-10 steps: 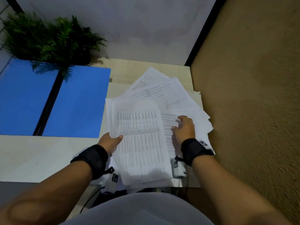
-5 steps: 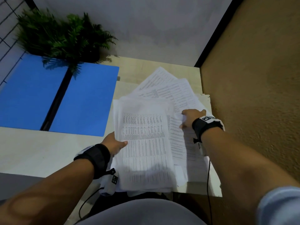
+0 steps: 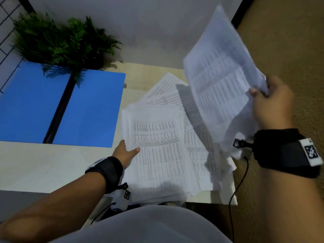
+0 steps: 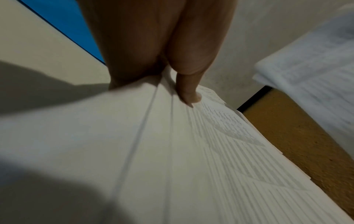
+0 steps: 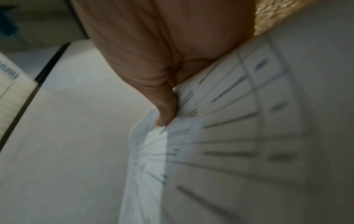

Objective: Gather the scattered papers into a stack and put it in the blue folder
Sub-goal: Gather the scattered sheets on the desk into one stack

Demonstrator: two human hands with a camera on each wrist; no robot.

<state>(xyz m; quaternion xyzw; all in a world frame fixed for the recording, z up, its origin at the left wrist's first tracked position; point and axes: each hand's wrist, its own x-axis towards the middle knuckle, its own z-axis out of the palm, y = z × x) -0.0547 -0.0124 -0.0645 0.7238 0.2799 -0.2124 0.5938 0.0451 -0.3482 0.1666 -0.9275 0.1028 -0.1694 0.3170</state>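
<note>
A thick pile of printed papers (image 3: 157, 155) lies on the pale table, fanned out toward the far right. My left hand (image 3: 125, 151) grips the pile's left edge, thumb (image 4: 188, 89) on top and fingers hidden beneath. My right hand (image 3: 268, 100) pinches a few loose sheets (image 3: 220, 74) by their right edge and holds them raised above the pile's right side; the thumb (image 5: 165, 112) presses on the sheets (image 5: 229, 136). The blue folder (image 3: 91, 109) lies open and flat at the table's left, clear of both hands.
A green fern (image 3: 61, 41) stands at the far left, its fronds overhanging the folder. A tan textured wall (image 3: 289, 50) runs close along the table's right edge. A white wall closes the back. A black cable (image 3: 235, 193) hangs from my right wrist.
My right hand has left the right side of the pile and lifted a few sheets up into the air. My left hand still holds the pile's left edge.
</note>
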